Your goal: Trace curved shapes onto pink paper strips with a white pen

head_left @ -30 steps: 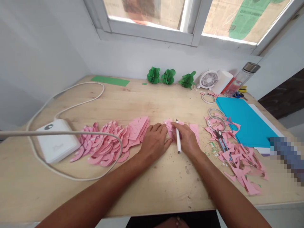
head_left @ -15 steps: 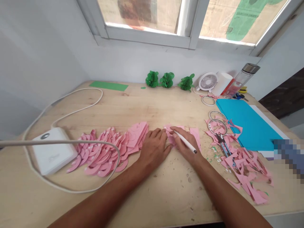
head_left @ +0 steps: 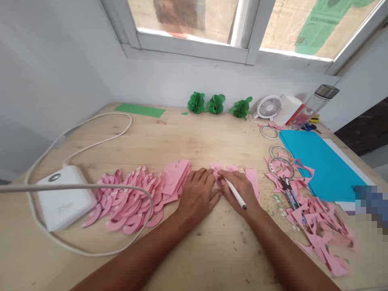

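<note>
My right hand [head_left: 241,188] grips a white pen [head_left: 235,193] with a dark end pointing back toward me. Its other end is at a small pink paper piece [head_left: 216,166], partly covered by my fingers. Beside it, my left hand [head_left: 198,190] lies palm down with fingers stretched forward, their tips at the paper's left edge. Just left of that hand stands a stack of pink paper [head_left: 177,178] with drawn curved outlines, next to a heap of cut curved pink pieces [head_left: 133,202]. Another pink paper piece [head_left: 251,178] lies right of my right hand.
Pink scraps [head_left: 321,230], scissors [head_left: 292,196] and tape rolls [head_left: 281,167] lie on the right, near blue sheets [head_left: 315,161]. A white power bank [head_left: 65,198] with a looping cable [head_left: 91,254] sits left. Green paper pompoms [head_left: 215,104], a fan [head_left: 269,107] and a bottle [head_left: 317,105] line the back.
The view has shifted slightly, so most things sit a little lower. The pen's dark end has swung left and toward me in my right hand. My left hand stays by the paper.
</note>
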`<state>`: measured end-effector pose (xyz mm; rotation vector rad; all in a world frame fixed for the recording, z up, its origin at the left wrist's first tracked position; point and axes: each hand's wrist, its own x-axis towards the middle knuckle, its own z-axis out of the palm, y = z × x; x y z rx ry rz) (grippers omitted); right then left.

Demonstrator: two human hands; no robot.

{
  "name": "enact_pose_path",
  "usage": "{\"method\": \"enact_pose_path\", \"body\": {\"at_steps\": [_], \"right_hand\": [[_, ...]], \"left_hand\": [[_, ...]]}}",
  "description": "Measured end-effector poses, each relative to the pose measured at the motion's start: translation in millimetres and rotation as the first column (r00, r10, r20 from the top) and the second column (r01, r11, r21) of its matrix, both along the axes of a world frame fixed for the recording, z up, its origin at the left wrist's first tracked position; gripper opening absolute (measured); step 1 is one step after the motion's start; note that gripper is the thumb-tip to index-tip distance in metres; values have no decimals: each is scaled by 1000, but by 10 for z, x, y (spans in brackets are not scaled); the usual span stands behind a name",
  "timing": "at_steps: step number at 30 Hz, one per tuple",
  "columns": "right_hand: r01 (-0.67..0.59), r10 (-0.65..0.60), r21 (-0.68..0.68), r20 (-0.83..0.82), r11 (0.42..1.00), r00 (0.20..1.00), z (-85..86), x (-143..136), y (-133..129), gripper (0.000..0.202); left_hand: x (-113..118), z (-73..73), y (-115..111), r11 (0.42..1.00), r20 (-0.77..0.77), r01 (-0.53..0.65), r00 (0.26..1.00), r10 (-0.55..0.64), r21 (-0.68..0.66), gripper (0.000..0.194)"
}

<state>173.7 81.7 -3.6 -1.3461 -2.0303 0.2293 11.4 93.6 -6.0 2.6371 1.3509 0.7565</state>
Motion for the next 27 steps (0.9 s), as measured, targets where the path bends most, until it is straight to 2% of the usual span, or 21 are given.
{"method": "enact_pose_path", "body": {"at_steps": [12, 17, 22, 25, 27], "right_hand": [[-6, 3, -71, -36, 997, 999, 8, 4, -3, 32], [21, -40, -118, -168, 993, 985, 19, -11, -9, 29], [129, -192, -173, -423, 976, 886, 102, -14, -38, 22], [120, -281, -311, -549, 943, 787, 225, -34, -59, 21], [81, -321, -404, -573, 911, 754, 324, -70, -51, 20]], "left_hand": [[-47, 22, 44, 999, -4, -9, 1000, 9, -42, 21], [-50, 13, 40, 998, -10, -17, 1000, 17, -63, 20], [-53, 20, 39, 997, -8, -18, 1000, 18, -70, 19], [-53, 26, 40, 996, 0, -21, 1000, 21, -82, 19], [-53, 28, 40, 996, 3, -19, 1000, 19, -89, 18]]}}
